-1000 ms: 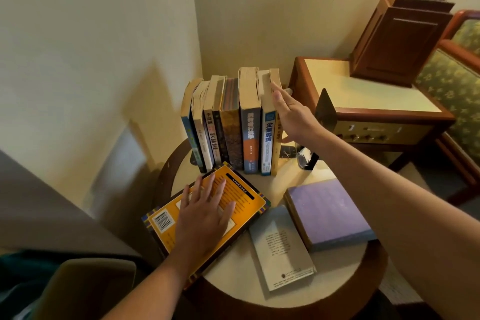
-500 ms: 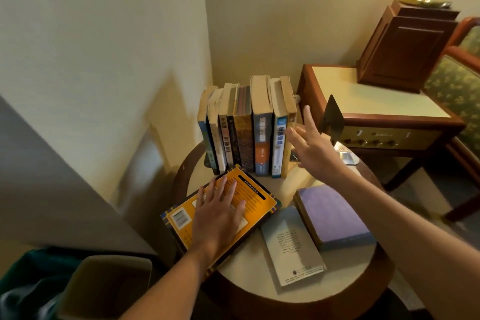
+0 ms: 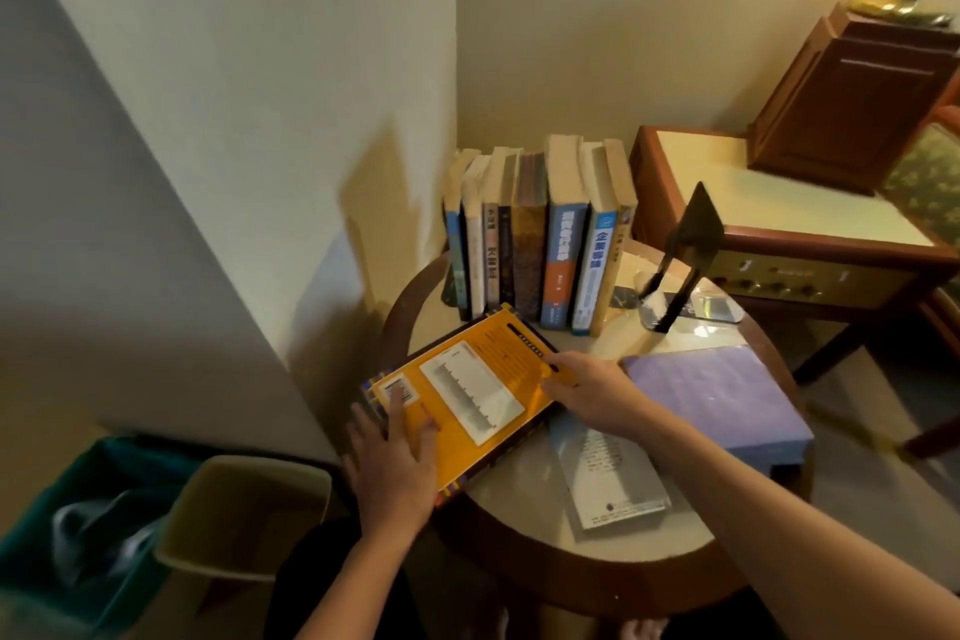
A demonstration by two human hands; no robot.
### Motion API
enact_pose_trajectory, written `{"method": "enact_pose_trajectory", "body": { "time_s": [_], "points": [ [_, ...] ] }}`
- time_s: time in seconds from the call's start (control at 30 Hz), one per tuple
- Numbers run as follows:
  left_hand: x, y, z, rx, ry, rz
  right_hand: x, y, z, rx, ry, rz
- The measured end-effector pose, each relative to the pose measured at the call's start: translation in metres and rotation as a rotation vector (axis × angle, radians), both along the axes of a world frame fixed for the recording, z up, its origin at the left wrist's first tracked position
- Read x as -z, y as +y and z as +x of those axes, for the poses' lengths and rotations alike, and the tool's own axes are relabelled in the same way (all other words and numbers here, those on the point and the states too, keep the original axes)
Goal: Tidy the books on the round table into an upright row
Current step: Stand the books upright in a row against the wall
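My left hand presses flat-fingered on the glossy, rectangular orange paperback; my right hand pinches its edge.

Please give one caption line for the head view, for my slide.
Left hand and right hand touch the flat orange book before the upright row on the round table.
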State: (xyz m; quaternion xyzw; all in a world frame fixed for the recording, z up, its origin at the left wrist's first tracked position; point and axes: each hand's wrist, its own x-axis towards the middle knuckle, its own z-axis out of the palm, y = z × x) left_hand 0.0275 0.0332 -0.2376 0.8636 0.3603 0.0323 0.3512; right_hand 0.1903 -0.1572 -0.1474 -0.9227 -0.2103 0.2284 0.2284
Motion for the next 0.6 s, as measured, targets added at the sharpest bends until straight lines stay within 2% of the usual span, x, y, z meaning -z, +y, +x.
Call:
{"method": "enact_pose_trajectory", "body": {
  "time_s": [0.1,0.27,0.43,0.6],
  "points": [
    [-0.001,0.002,-0.006,0.001,-0.125,-0.237,0.009,0.011,0.0,-0.011,-0.01,-0.02],
    [-0.007,0.004,0.002,-0.113,-0.294,-0.507,0.02,0.025,0.004,0.044,0.03,-0.061],
    [-0.012,0.007,0.008,-0.216,-0.424,-0.626,0.023,0.036,0.011,0.08,0.079,-0.126],
    [-0.018,0.01,0.015,-0.302,-0.469,-0.659,0.027,0.034,0.018,0.115,0.128,-0.001]
  ]
}}
